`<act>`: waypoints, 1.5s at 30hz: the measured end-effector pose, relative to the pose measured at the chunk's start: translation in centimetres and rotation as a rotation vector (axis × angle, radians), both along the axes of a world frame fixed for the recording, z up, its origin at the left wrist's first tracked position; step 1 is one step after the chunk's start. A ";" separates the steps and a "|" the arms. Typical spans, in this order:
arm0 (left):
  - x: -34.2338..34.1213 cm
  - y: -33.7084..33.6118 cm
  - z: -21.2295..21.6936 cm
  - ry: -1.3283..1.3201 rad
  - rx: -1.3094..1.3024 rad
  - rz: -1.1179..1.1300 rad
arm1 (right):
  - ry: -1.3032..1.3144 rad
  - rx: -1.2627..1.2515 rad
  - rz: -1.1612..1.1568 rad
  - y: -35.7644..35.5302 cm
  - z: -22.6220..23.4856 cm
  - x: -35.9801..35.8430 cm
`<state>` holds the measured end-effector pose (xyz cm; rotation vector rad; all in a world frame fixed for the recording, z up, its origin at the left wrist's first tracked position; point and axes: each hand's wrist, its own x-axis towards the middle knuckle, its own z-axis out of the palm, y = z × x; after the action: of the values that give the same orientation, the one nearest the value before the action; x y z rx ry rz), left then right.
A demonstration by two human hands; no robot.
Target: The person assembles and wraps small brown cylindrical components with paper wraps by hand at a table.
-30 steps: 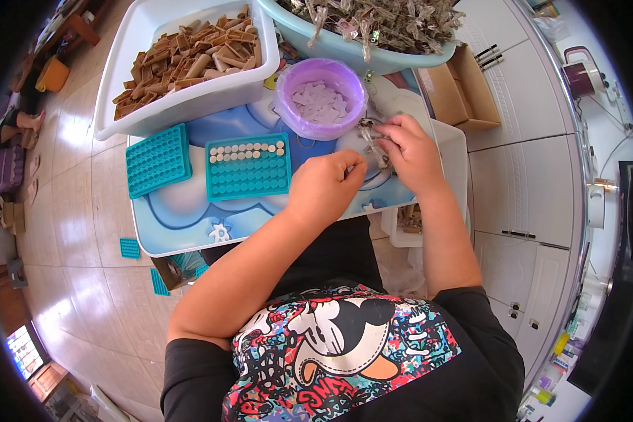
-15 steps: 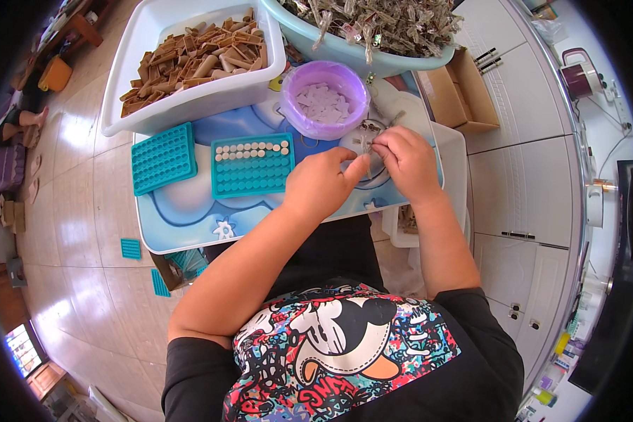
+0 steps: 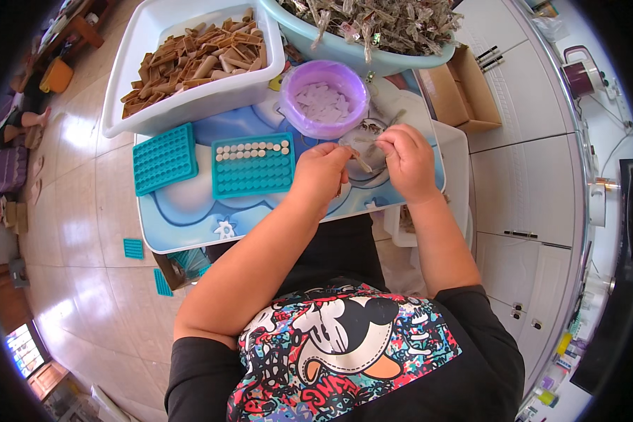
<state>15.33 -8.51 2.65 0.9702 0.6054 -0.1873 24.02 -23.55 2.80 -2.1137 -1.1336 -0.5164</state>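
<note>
My left hand (image 3: 323, 171) is closed, thumb against fingers, on a thin pale strip (image 3: 362, 163) that slants down to the right. My right hand (image 3: 409, 163) is pinched too, with something small and greyish at its fingertips that I cannot make out. Both hands are close together over a clear shallow dish (image 3: 370, 184) at the table's right side. Just beyond them stands a purple bowl (image 3: 362, 105) with a plastic liner, holding white flat pieces (image 3: 322, 103). Left of my left hand lies a teal tray (image 3: 252, 184) with round pale discs (image 3: 254, 150) in its upper rows.
A second teal tray (image 3: 164, 160) lies further left. A white bin (image 3: 190, 105) of brown curved pieces (image 3: 197, 56) and a pale blue basin (image 3: 408, 65) heaped with grey-brown bundles stand at the back. An open cardboard box (image 3: 464, 98) stands beside the table (image 3: 183, 235).
My hands have drawn slightly apart. My left hand has turned, and the pale strip now shows at its fingertips. The right hand stays pinched near the same spot.
</note>
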 end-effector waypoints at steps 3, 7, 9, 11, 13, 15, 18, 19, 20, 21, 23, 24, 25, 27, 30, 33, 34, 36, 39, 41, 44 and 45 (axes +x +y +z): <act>-0.1 0.2 0.6 0.034 -0.015 0.037 | -0.027 0.034 0.043 0.1 0.1 -0.3; 0.3 -0.5 0.3 0.102 0.102 0.028 | -0.010 0.076 -0.019 0.0 -0.6 -0.3; 0.3 -0.5 -0.1 0.102 0.145 -0.007 | -0.021 0.040 -0.068 -0.1 -0.8 -0.3; 0.3 -0.5 -0.3 0.128 0.095 -0.087 | -0.051 0.025 -0.099 0.1 -1.1 -0.3; 0.4 -0.5 -0.3 0.143 0.089 -0.092 | -0.081 0.007 -0.135 0.4 -1.1 -0.4; 0.4 -0.5 -0.2 0.157 0.084 -0.097 | -0.130 -0.037 -0.150 0.6 -1.1 -0.5; 0.3 -0.3 -0.2 0.167 0.055 -0.117 | -0.142 -0.006 -0.148 0.7 -1.3 -0.3; 0.3 -0.3 -0.2 0.180 0.042 -0.096 | -0.142 -0.006 -0.147 0.7 -1.3 -0.3; 0.3 -0.2 -0.3 0.192 0.030 -0.074 | -0.139 0.002 -0.135 0.7 -1.2 -0.3; 0.2 -0.2 -0.5 0.193 0.030 -0.073 | -0.135 0.009 -0.123 0.7 -1.2 -0.3; 0.1 -0.3 -0.6 0.163 0.056 0.006 | -0.143 0.001 -0.126 0.6 -1.2 -0.3; 0.2 -0.4 -0.5 0.163 0.056 0.006 | -0.152 -0.008 -0.129 0.5 -1.2 -0.3; 0.2 -0.4 -0.5 0.157 0.091 -0.005 | -0.151 -0.008 -0.129 0.5 -1.3 -0.3; 0.3 -0.6 -0.4 0.151 0.125 -0.018 | -0.155 -0.070 -0.152 0.3 -1.4 -0.3; 0.1 -0.9 -0.8 0.067 0.204 -0.040 | -0.109 -0.027 -0.113 0.5 -1.3 -0.4; -0.1 -1.0 -1.1 0.031 0.209 -0.009 | -0.032 -0.022 0.029 0.8 -0.6 -0.6; -0.2 -1.0 -1.4 0.037 0.228 -0.025 | -0.032 -0.021 0.028 0.8 -0.6 -0.7; -0.1 -1.2 -1.5 0.041 0.247 -0.042 | -0.030 -0.066 0.063 0.9 -0.5 -0.8; 0.0 -1.5 -1.6 -0.053 0.239 -0.024 | -0.006 -0.052 0.048 1.0 -0.5 -0.6; 0.1 -1.4 -1.4 -0.073 0.191 -0.038 | -0.006 -0.064 0.006 0.9 -0.8 -0.4; -0.2 -1.4 -1.0 -0.056 0.235 -0.014 | -0.035 -0.074 -0.058 0.9 -1.0 0.2; -0.3 -1.4 -1.0 -0.056 0.236 -0.015 | -0.065 -0.073 -0.080 0.9 -1.0 0.3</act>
<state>15.07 -9.87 1.69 1.2039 0.5768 -0.1026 24.31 -22.65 1.81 -2.2272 -1.1228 -0.5923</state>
